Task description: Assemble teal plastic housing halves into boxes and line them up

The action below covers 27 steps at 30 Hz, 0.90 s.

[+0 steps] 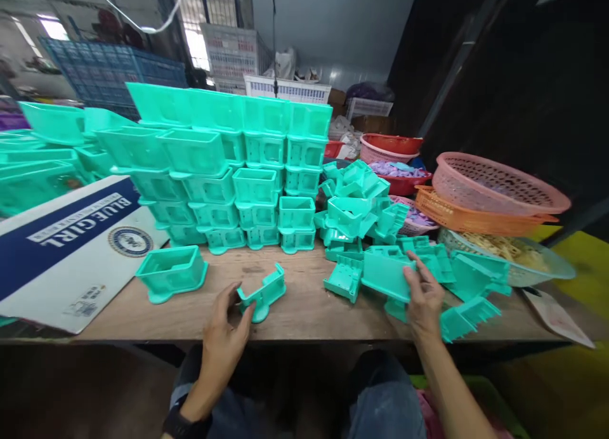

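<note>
My left hand (226,325) pinches one end of a green plastic half-shell (264,294) with a rounded foot, just above the front of the wooden table. On the right, my right hand (423,293) grips the edge of a flat-sided green plastic part (387,274) at the front of a loose pile of green parts (354,198). A joined green plastic box (172,271) stands alone to the left of my left hand. Behind it rise stacked green boxes (214,188) in several layers.
A white and blue carton (90,248) leans at the left. Pink basket (499,182), orange basket (476,217) and a pale basket of beige pieces (537,274) are piled at the right. A flat pinkish board (556,315) lies near the table's right edge.
</note>
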Each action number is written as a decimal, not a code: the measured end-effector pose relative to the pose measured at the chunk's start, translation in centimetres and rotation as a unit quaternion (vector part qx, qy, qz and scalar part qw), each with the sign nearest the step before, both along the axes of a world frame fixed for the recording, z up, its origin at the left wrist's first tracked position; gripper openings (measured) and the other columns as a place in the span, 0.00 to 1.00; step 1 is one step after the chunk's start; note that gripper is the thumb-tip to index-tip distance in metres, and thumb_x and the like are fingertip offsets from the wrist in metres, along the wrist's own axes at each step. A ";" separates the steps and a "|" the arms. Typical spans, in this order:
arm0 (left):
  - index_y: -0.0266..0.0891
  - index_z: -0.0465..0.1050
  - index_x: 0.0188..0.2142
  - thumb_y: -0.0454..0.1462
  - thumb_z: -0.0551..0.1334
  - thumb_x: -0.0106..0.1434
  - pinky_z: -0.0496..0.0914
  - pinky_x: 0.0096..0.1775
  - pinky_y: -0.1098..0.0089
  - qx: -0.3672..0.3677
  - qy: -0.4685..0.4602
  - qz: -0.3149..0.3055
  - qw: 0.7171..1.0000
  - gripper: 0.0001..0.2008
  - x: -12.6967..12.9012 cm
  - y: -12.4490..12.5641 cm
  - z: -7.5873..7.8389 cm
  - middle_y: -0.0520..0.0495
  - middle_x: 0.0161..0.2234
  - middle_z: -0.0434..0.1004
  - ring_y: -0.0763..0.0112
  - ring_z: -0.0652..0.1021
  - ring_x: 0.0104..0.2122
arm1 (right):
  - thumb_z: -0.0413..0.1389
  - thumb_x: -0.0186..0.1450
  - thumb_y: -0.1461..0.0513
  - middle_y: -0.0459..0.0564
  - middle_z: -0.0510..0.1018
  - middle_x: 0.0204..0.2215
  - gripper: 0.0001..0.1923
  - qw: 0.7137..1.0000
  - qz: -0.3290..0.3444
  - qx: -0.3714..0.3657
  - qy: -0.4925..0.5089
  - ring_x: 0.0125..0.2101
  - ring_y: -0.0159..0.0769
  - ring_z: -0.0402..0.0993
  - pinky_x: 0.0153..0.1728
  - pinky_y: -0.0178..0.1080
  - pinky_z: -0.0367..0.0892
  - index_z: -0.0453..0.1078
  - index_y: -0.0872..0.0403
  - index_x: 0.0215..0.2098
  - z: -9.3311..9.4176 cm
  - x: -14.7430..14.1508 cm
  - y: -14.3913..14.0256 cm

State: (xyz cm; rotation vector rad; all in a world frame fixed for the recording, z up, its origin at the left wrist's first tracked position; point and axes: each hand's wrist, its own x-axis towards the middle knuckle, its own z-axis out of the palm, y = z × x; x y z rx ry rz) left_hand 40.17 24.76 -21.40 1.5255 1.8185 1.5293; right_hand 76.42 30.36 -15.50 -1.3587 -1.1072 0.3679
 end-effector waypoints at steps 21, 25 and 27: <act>0.42 0.61 0.66 0.37 0.58 0.66 0.71 0.64 0.52 0.019 -0.079 -0.033 0.996 0.28 -4.4 1.6 0.7 0.35 0.63 0.73 0.56 0.76 0.63 | 0.52 0.72 0.45 0.57 0.77 0.62 0.28 0.940 0.293 -0.049 -0.168 0.63 0.51 0.72 0.65 0.60 0.65 0.71 0.47 0.65 -5.5 -10.3 -0.1; 0.42 0.61 0.63 0.43 0.62 0.68 0.61 0.69 0.44 0.049 -0.037 0.052 0.997 0.26 -2.3 1.0 1.3 0.33 0.65 0.67 0.50 0.68 0.68 | 0.60 0.65 0.44 0.62 0.63 0.71 0.47 0.932 0.221 -0.039 -0.284 0.68 0.63 0.61 0.65 0.71 0.59 0.50 0.45 0.76 -6.3 -14.2 -3.0; 0.40 0.56 0.66 0.49 0.72 0.61 0.58 0.69 0.40 0.051 0.013 0.080 0.995 0.41 -0.5 1.1 1.7 0.29 0.66 0.61 0.42 0.63 0.69 | 0.64 0.61 0.46 0.65 0.60 0.71 0.55 0.920 0.203 -0.052 -0.332 0.68 0.71 0.58 0.62 0.78 0.56 0.41 0.44 0.77 -6.6 -16.2 -3.6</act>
